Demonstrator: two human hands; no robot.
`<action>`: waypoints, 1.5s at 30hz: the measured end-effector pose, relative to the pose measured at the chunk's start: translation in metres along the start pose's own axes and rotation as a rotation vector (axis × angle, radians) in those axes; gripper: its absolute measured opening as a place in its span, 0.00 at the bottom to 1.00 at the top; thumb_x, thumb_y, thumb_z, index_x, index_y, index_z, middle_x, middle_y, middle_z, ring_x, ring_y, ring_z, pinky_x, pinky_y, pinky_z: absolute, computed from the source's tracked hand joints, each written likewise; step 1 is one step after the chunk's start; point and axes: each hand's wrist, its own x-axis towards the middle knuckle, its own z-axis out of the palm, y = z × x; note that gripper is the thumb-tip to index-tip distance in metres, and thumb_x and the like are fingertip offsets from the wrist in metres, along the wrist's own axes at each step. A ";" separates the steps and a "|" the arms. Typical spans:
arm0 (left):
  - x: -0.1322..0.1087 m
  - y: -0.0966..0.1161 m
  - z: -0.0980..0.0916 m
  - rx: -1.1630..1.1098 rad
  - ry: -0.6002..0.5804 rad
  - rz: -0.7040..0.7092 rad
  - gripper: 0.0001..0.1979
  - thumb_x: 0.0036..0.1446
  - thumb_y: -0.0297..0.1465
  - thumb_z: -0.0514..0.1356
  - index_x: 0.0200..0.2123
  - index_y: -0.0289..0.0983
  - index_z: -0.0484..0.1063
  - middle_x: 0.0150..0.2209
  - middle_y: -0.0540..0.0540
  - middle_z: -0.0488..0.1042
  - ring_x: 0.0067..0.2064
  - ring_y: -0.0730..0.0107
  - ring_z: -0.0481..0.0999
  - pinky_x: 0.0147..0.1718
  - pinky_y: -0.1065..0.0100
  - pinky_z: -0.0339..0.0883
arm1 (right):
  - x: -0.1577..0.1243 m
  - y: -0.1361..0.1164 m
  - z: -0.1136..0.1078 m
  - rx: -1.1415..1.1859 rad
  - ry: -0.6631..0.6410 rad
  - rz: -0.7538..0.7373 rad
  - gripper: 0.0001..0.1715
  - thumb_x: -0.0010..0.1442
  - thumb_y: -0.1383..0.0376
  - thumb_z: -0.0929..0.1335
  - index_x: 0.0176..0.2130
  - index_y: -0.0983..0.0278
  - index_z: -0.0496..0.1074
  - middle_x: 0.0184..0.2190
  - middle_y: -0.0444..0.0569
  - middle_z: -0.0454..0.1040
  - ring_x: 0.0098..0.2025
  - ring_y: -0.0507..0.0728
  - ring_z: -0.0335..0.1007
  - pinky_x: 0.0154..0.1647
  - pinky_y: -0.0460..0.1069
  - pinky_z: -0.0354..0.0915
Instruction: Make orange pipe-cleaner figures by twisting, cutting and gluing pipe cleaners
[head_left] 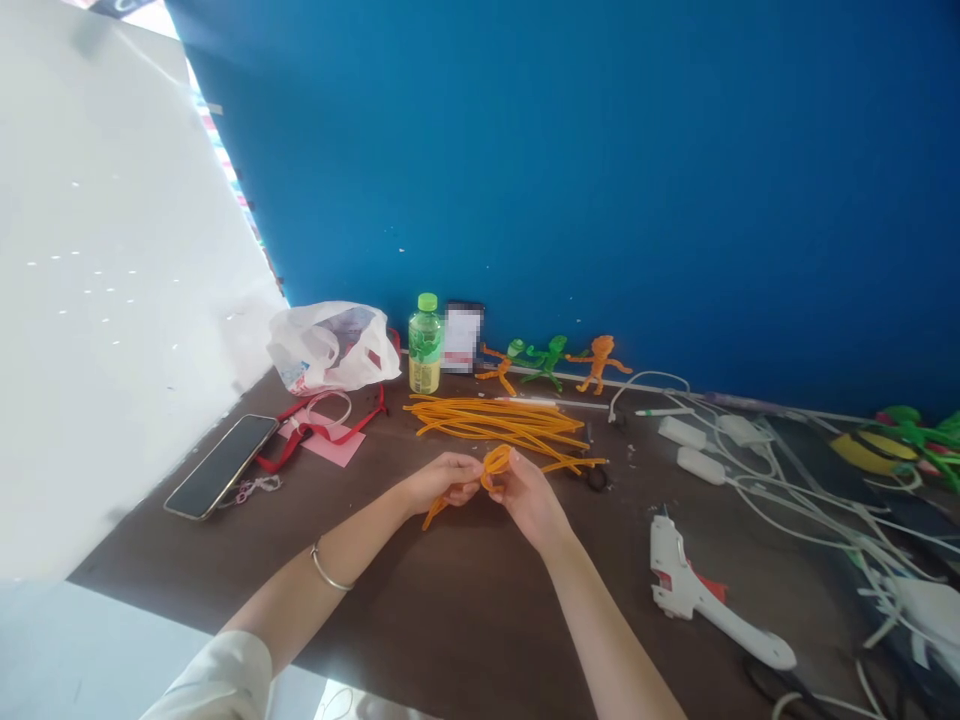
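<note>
Between my two hands is an orange pipe cleaner (495, 461) bent into a loop, just above the dark table. My left hand (448, 480) pinches it at the loop's left side, and a loose orange end hangs below the fingers. On the right side of the loop, the fingers of my right hand (529, 497) are closed on it. Behind the hands lies a spread bundle of straight orange pipe cleaners (495, 420). Small pipe-cleaner figures stand against the blue wall: a green one (553, 362) and an orange one (600, 362) among them.
A white glue gun (679, 575) lies to the right, near tangled white cables (825, 500) and adapters. At the left are a phone (223, 466), a red strap (281, 458), pink paper (337, 447) and a white plastic bag (337, 345). A green-capped bottle (426, 345) stands behind.
</note>
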 end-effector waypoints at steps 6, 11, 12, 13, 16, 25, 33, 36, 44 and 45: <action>0.000 0.000 0.001 0.000 0.005 0.002 0.16 0.46 0.40 0.62 0.27 0.31 0.66 0.17 0.55 0.56 0.15 0.86 0.49 0.15 0.74 0.35 | 0.001 0.004 0.003 -0.009 0.005 -0.021 0.16 0.52 0.52 0.66 0.29 0.62 0.72 0.28 0.46 0.69 0.25 0.50 0.60 0.22 0.46 0.54; 0.000 0.001 0.001 0.008 0.038 0.004 0.17 0.46 0.41 0.62 0.26 0.31 0.66 0.17 0.55 0.57 0.15 0.86 0.49 0.15 0.74 0.35 | 0.001 0.006 0.006 -0.022 0.035 -0.035 0.16 0.51 0.51 0.67 0.30 0.61 0.71 0.29 0.46 0.70 0.25 0.51 0.60 0.22 0.46 0.55; 0.000 0.001 0.001 0.008 0.037 0.005 0.17 0.46 0.41 0.62 0.26 0.31 0.66 0.17 0.55 0.57 0.15 0.86 0.49 0.15 0.74 0.35 | 0.001 0.006 0.006 -0.022 0.033 -0.036 0.16 0.51 0.52 0.67 0.29 0.61 0.71 0.29 0.46 0.70 0.25 0.51 0.60 0.23 0.46 0.55; 0.000 0.000 0.001 0.009 0.033 0.004 0.17 0.46 0.41 0.62 0.26 0.31 0.66 0.17 0.55 0.57 0.15 0.86 0.49 0.15 0.74 0.35 | 0.001 0.006 0.006 -0.023 0.031 -0.039 0.15 0.51 0.52 0.67 0.29 0.61 0.71 0.28 0.45 0.70 0.25 0.51 0.60 0.23 0.47 0.56; 0.001 -0.001 0.002 0.023 0.024 0.006 0.17 0.46 0.41 0.62 0.26 0.31 0.67 0.17 0.55 0.57 0.15 0.86 0.49 0.15 0.74 0.35 | 0.001 0.007 0.006 -0.018 0.039 -0.055 0.15 0.52 0.52 0.66 0.28 0.61 0.70 0.26 0.44 0.69 0.24 0.51 0.60 0.23 0.47 0.55; 0.005 -0.007 0.004 0.051 0.217 0.179 0.19 0.45 0.44 0.62 0.27 0.33 0.64 0.21 0.53 0.62 0.16 0.86 0.54 0.16 0.75 0.41 | 0.001 0.011 0.006 -0.045 0.201 -0.173 0.09 0.51 0.58 0.68 0.27 0.62 0.69 0.33 0.44 0.72 0.33 0.52 0.65 0.29 0.46 0.58; 0.006 -0.011 0.005 0.215 0.263 0.236 0.19 0.46 0.44 0.60 0.29 0.31 0.67 0.21 0.52 0.64 0.17 0.85 0.57 0.16 0.75 0.46 | 0.000 0.010 0.010 -0.082 0.174 -0.215 0.11 0.50 0.58 0.69 0.33 0.62 0.74 0.32 0.47 0.74 0.33 0.55 0.66 0.34 0.50 0.62; 0.005 -0.012 0.005 0.294 0.265 0.225 0.19 0.47 0.44 0.59 0.30 0.31 0.68 0.21 0.51 0.64 0.18 0.83 0.59 0.16 0.76 0.48 | 0.000 0.010 0.011 -0.060 0.184 -0.210 0.11 0.50 0.57 0.69 0.30 0.62 0.74 0.29 0.46 0.72 0.31 0.54 0.65 0.31 0.49 0.62; 0.004 -0.013 0.005 0.318 0.276 0.223 0.20 0.47 0.45 0.59 0.29 0.31 0.68 0.22 0.51 0.65 0.18 0.84 0.58 0.16 0.76 0.49 | 0.000 0.010 0.013 -0.028 0.195 -0.185 0.13 0.52 0.56 0.67 0.26 0.62 0.73 0.27 0.44 0.71 0.29 0.53 0.65 0.30 0.48 0.62; 0.004 -0.012 0.006 0.321 0.275 0.224 0.20 0.47 0.45 0.59 0.28 0.31 0.68 0.22 0.51 0.65 0.18 0.84 0.58 0.16 0.76 0.50 | 0.000 0.010 0.013 -0.026 0.195 -0.187 0.12 0.52 0.56 0.67 0.25 0.62 0.72 0.27 0.44 0.71 0.29 0.52 0.64 0.30 0.48 0.61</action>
